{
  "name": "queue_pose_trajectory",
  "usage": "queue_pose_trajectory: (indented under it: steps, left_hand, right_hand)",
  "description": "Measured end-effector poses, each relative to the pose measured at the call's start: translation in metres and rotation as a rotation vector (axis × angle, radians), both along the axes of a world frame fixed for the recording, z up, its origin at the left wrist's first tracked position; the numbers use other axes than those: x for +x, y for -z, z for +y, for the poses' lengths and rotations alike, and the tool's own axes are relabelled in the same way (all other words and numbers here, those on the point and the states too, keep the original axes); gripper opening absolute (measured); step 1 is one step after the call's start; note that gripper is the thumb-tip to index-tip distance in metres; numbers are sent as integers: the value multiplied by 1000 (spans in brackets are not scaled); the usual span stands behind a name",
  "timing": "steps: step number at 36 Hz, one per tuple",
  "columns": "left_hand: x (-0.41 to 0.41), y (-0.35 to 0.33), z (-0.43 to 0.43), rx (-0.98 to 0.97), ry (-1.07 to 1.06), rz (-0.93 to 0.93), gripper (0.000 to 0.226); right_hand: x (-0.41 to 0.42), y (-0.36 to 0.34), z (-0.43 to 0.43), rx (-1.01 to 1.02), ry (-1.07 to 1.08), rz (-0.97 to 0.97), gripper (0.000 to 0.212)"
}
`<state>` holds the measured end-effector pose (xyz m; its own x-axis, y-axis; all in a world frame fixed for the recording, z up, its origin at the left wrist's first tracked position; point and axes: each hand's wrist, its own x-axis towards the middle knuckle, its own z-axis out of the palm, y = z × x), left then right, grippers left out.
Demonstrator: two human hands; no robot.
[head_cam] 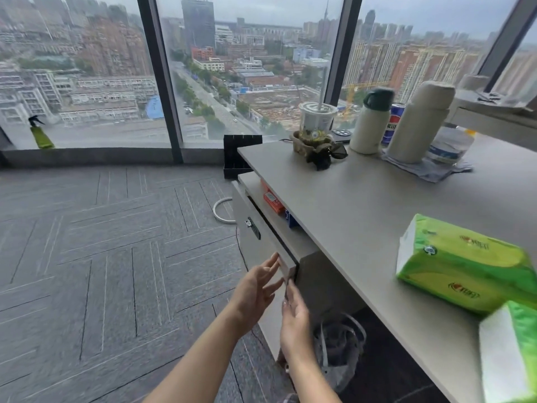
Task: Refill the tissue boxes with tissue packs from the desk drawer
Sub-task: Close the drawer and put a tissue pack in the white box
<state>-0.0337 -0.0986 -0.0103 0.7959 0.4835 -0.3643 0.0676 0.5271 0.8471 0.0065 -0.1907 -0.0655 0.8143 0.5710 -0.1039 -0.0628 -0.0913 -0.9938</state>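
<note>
Two green tissue packs lie on the grey desk (363,216) at the right: one (462,266) near the edge and a second (511,356) at the frame's lower right corner. The desk drawer (261,228) under the desktop stands slightly out, a lock on its front face. My left hand (255,289) is flat with fingers spread against the near end of the drawer front. My right hand (293,318) is just below it, fingers extended at the drawer's corner. Neither hand holds anything. No tissue box is in view.
On the desk's far end stand a plastic cup with a straw (318,120), two bottles (370,123), a can and a small plant. A waste bin with a plastic liner (338,344) sits under the desk. A red box (273,202) lies on the shelf above the drawer. Carpet floor spreads to the left.
</note>
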Motion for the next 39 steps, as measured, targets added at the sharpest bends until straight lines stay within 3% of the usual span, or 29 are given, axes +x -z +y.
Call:
queue_pose_trajectory:
  steps: [9,19,28,39]
  left_hand:
    - [23,6,0,-7,-40,-3,48]
    - [25,1,-8,-7,11,8,48]
    - [11,-38,-13,199,7,127,47]
    - [-59,-112,-23,424,-215,1,32]
  right_hand:
    - [29,1,-1,-19,80,89,42]
    - [36,-17,0,-90,7,114,42]
    - [10,-71,-16,-171,-134,27,47]
    - [-26,-186,-50,116,-97,-200,20]
